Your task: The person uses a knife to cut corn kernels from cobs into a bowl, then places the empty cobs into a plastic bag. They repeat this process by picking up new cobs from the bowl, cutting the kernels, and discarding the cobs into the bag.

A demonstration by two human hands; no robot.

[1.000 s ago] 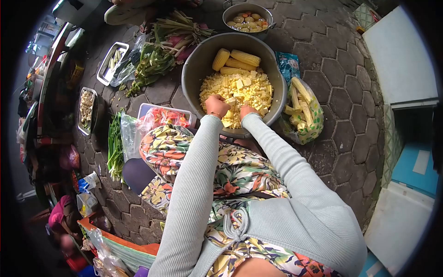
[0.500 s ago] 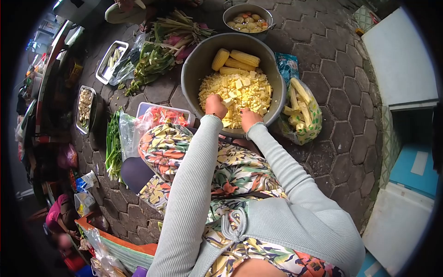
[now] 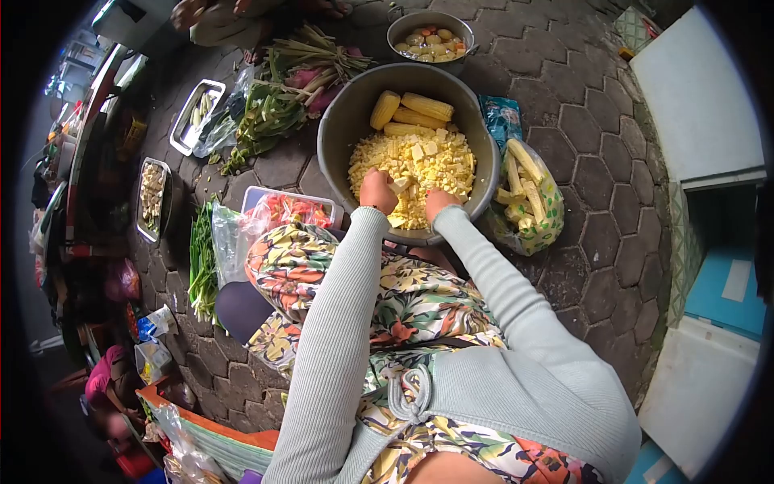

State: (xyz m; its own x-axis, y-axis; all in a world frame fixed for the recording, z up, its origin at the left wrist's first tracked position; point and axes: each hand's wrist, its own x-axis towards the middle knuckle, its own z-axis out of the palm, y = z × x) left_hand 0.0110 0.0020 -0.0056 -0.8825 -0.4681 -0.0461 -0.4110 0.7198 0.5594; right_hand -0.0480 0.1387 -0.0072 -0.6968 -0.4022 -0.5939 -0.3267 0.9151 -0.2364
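Note:
Both my hands are low inside a large grey basin (image 3: 329, 145) that holds cut yellow corn pieces (image 3: 439, 157). Whole corn cobs (image 3: 426, 106) lie at the basin's far side. My left hand (image 3: 379, 191) is closed around a pale yellow piece (image 3: 401, 185) that shows at its fingertips. To its right, my right hand (image 3: 440, 202) is at the near edge of the cut corn, fingers bent downward; what they hold, if anything, is hidden. The two hands are a little apart.
Right of the basin is a bag of stripped cobs (image 3: 528, 194); behind it, a pot of vegetables (image 3: 434, 40). Leafy bundles (image 3: 278, 105), trays (image 3: 153, 194), green onions (image 3: 202, 262) and a tub of red pieces (image 3: 294, 208) lie left. Other people sit at far left and top.
The view has shifted slightly. My right hand has risen a little and moved slightly into the corn; my left hand stays closed on the pale piece.

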